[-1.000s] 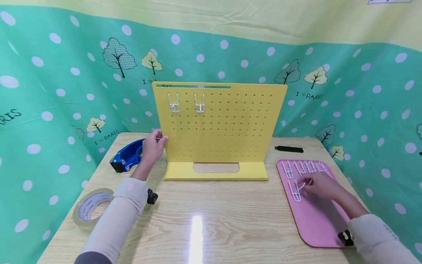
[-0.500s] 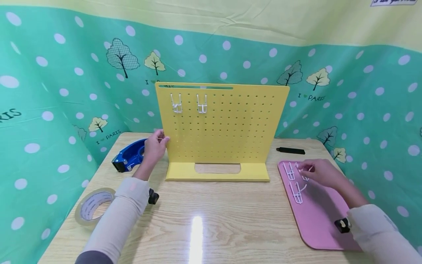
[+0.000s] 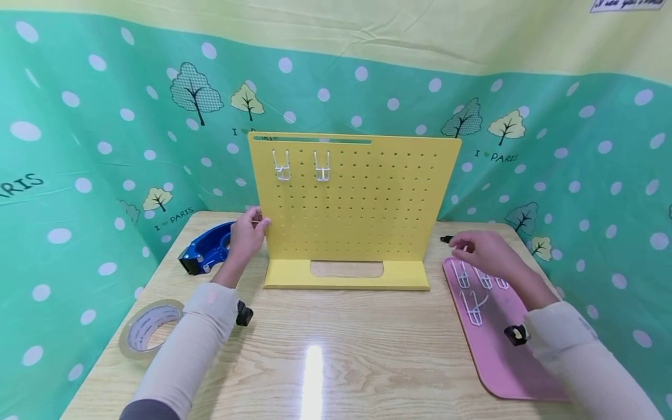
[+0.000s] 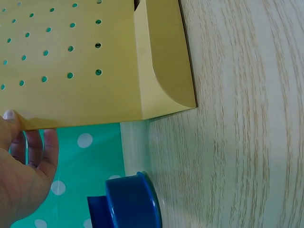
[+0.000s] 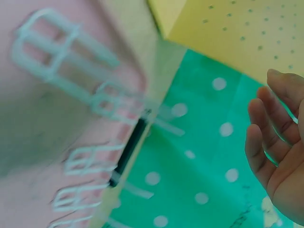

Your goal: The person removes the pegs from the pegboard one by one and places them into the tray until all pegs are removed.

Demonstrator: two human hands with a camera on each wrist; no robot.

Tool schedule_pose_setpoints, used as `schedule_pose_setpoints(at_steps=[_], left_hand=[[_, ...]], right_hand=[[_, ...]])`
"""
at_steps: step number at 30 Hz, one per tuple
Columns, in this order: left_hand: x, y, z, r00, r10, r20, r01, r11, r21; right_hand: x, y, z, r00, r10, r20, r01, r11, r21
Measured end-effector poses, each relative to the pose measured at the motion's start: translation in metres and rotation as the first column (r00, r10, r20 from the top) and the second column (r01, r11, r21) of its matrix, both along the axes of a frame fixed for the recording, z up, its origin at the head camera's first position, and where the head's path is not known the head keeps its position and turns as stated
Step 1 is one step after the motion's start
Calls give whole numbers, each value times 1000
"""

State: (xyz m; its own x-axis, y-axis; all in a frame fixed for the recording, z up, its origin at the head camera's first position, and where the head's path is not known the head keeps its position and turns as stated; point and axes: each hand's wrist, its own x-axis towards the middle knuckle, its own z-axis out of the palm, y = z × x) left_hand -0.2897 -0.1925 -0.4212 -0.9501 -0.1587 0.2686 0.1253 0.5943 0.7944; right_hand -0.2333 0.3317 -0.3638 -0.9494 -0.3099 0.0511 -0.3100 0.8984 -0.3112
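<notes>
1. Far left, you have a roll of tape (image 3: 137,333) lying flat on the wooden table (image 3: 367,338), just beside your left sleeve (image 3: 184,344).
2. Behind it sits the blue tape dispenser (image 3: 202,251), its black end facing out, near your left wrist.
3. Now your left hand (image 3: 247,236): a narrow grip, thumb on the front of the yellow pegboard (image 3: 357,216), fingers behind, pinching its left side edge. Your left wrist view shows that hold plainly.
4. Centre stage, the pegboard stands upright on its base on the table, facing you, the patterned curtain (image 3: 336,102) behind it. High on its left half are two white wire hooks side by side: the left-hand hook (image 3: 282,170) near the corner, the right-hand hook (image 3: 322,170) well apart from it.
5. Right of the board lies a black bar (image 3: 446,239); from the head camera, your hand hides most of it.
6. Here's your right hand (image 3: 480,251), above the far end of the pink tray (image 3: 504,356). Its grip is loose, fingers gently bent and apart; your right wrist view shows nothing in them.
7. Beneath it, more white hooks lie on the tray: a row along the far edge, partly hidden by that hand, and a single hook (image 3: 474,315) nearer you.
</notes>
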Motion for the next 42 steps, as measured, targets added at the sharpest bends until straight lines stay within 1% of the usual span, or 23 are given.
schedule_pose_setpoints(at_steps=[7, 11, 14, 18, 23, 25, 28, 31, 36, 42], left_hand=[[1, 1, 0, 1000, -1, -4, 1, 1000, 0], [2, 1, -1, 1000, -2, 9, 2, 1000, 13], [2, 1, -1, 1000, -1, 21, 0, 1000, 22], [1, 1, -1, 1000, 6, 26, -6, 1000, 16], [1, 1, -1, 1000, 8, 18, -9, 1000, 6], [0, 1, -1, 1000, 11, 19, -11, 1000, 4], [1, 1, -2, 1000, 17, 18, -17, 1000, 4], [1, 1, -2, 1000, 16, 14, -16, 1000, 7], [1, 1, -1, 1000, 11, 21, -11, 1000, 5], [2, 1, -1, 1000, 15, 26, -15, 1000, 2]], right_hand=[[-11, -42, 24, 996, 44, -82, -47, 998, -43], [-18, -68, 30, 991, 70, -118, -79, 994, -78], [-24, -85, 32, 981, 98, -168, -115, 989, -94], [-32, -106, 35, 958, 128, -255, -159, 982, -102], [-40, -132, 40, 927, 117, -356, -168, 979, -117], [-42, -143, 42, 908, 111, -404, -176, 976, -127], [-47, -159, 44, 871, 106, -480, -202, 967, -152], [-52, -175, 46, 843, 94, -529, -228, 955, -192], [-58, -201, 50, 827, 70, -558, -245, 938, -246], [-63, -230, 59, 812, 39, -582, -228, 939, -256]])
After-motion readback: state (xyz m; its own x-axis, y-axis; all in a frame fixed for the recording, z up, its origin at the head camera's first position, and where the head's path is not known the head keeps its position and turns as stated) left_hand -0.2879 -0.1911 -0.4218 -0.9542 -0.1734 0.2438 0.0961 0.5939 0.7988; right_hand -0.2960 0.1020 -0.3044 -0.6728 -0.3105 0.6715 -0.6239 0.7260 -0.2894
